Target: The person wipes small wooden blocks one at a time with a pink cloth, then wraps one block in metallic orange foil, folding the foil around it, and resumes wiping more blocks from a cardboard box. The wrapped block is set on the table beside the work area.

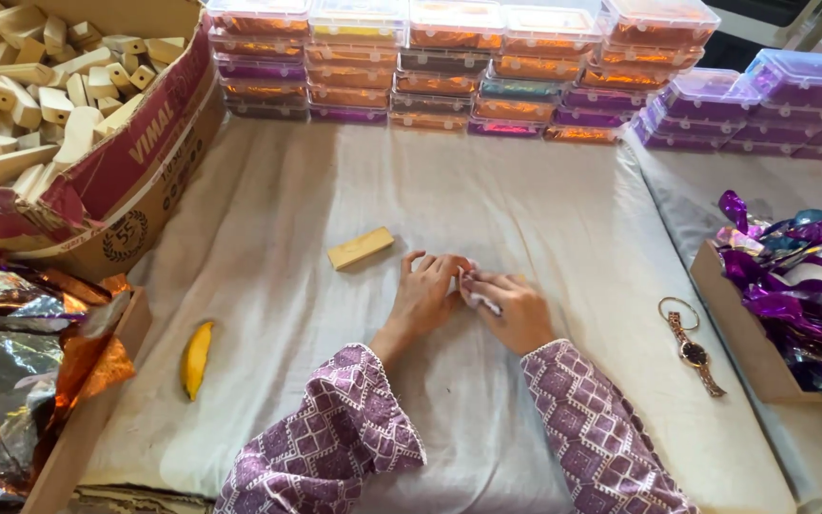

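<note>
My left hand [427, 295] and my right hand [516, 309] meet at the middle of a white cloth-covered table [268, 238]. Between the fingertips of both hands sits a small white wrapped piece [476, 290], mostly hidden by the fingers. Both hands press on it and fold its white wrapping. A bare tan wooden block [360, 247] lies on the cloth just left of my left hand, apart from it. Both sleeves are purple with a white pattern.
A cardboard box [135, 162] full of tan wooden blocks stands at far left. Orange foil sheets [21, 352] lie at near left, purple foil wrappers [801, 286] in a box at right. Stacked clear boxes [449, 67] line the back. A banana [196, 358] and wristwatch [692, 347] rest on the cloth.
</note>
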